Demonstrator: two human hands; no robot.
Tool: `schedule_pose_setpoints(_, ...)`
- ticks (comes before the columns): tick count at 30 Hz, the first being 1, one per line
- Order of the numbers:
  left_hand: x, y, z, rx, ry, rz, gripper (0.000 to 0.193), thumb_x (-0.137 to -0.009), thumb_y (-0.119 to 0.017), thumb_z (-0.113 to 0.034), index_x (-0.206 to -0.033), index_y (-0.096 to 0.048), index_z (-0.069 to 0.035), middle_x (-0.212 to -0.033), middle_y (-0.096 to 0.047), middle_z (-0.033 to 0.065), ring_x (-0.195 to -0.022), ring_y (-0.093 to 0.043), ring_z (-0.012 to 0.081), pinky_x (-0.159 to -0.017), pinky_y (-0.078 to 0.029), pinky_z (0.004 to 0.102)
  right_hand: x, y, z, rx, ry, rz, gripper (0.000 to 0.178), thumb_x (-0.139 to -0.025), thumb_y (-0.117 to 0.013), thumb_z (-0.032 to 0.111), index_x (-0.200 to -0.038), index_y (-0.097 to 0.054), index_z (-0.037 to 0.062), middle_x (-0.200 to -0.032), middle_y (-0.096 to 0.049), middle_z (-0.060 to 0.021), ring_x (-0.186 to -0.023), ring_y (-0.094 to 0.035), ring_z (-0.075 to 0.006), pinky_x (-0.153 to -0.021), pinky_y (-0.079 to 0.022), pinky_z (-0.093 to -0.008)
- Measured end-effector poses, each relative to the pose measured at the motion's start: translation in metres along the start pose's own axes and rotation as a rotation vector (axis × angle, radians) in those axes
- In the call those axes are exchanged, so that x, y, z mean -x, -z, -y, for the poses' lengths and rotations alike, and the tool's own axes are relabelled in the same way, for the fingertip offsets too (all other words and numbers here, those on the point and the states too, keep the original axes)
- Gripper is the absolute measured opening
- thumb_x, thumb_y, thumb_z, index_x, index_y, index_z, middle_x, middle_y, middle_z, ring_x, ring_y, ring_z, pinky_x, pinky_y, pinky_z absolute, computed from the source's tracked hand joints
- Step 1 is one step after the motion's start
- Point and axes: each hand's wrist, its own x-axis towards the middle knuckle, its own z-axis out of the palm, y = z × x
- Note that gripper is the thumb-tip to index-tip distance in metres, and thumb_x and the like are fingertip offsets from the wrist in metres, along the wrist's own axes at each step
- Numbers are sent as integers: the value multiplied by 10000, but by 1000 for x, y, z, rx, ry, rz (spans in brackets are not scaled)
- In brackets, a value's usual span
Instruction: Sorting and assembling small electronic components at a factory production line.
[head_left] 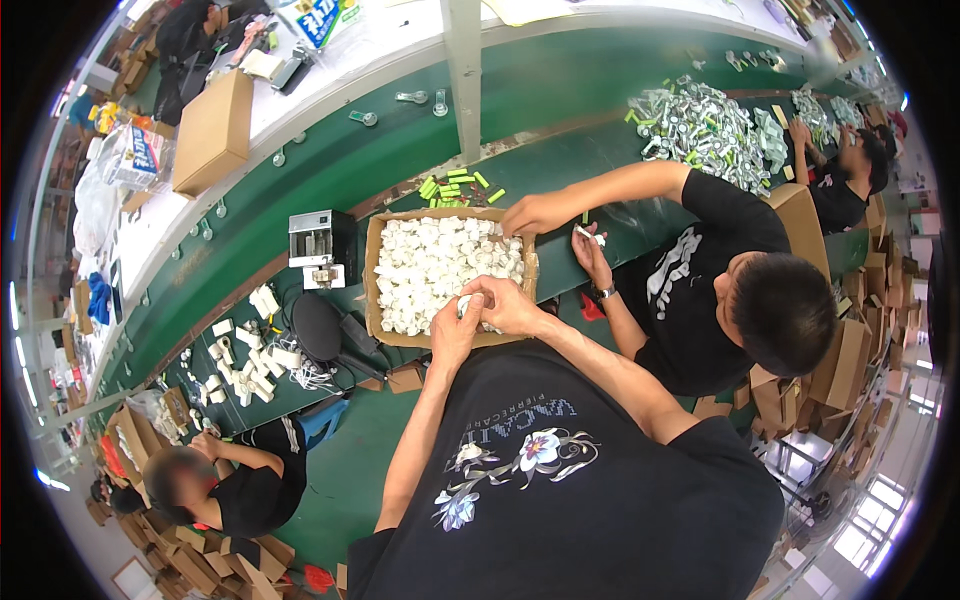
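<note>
My left hand (454,332) and my right hand (510,305) meet over the near edge of an open cardboard box (373,290). Between their fingertips they pinch a small white plastic part (464,303), mostly covered by the fingers. Many similar white plastic parts (430,262) fill the box. A co-worker on the right dips one hand (537,214) into the box's far right corner. That person's other hand (592,255) holds a small white piece.
Green cylindrical cells (460,186) lie behind the box. A small bench machine (322,240) stands to its left, near white cylindrical parts (255,365). A heap of green and clear pieces (700,125) covers the far right table. Another person (240,475) works at the lower left.
</note>
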Motion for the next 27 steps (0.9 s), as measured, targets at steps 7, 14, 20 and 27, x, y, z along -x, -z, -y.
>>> schedule_pose_setpoints(7, -27, -11, -8, 51, 159, 247, 620, -1107, -558, -563, -1213, -733, 22, -821, -759, 111, -793, -731, 207, -759, -564, 389, -14, 36, -20, -137, 59, 57, 364, -947, -822, 91, -1269, -688, -14, -975, -763, -71, -826, -685, -102, -730, -566, -306)
schedule_pose_setpoints(14, -27, -16, -12, 202, -223, -96, 569, -1160, -526, -361, -1613, -449, -26, -1443, -611, 204, -1274, -626, 248, -1085, -489, 385, -71, 150, -10, -549, 103, -326, 313, -914, -843, 77, -1184, -721, -24, -912, -762, -77, -676, -696, -139, -566, -555, -287)
schedule_pose_setpoints(20, -18, -10, -12, 79, -129, -57, 581, -1072, -692, -216, -1580, -493, -16, -1450, -621, 192, -1204, -674, 260, -956, -577, 368, -137, 234, -31, -905, 301, -892, 473, -950, -786, 52, -1378, -611, -51, -1229, -733, -160, -947, -758, -242, -786, -648, -344)
schedule_pose_setpoints(27, -13, -18, 31, 80, -16, 52, 401, -1073, -683, -180, -1412, -648, 31, -1242, -763, 172, -1036, -741, 197, -911, -591, 319, -82, 160, -67, -581, 170, -673, 197, -998, -716, 66, -1168, -721, -34, -958, -790, -104, -765, -738, -143, -645, -603, -294)
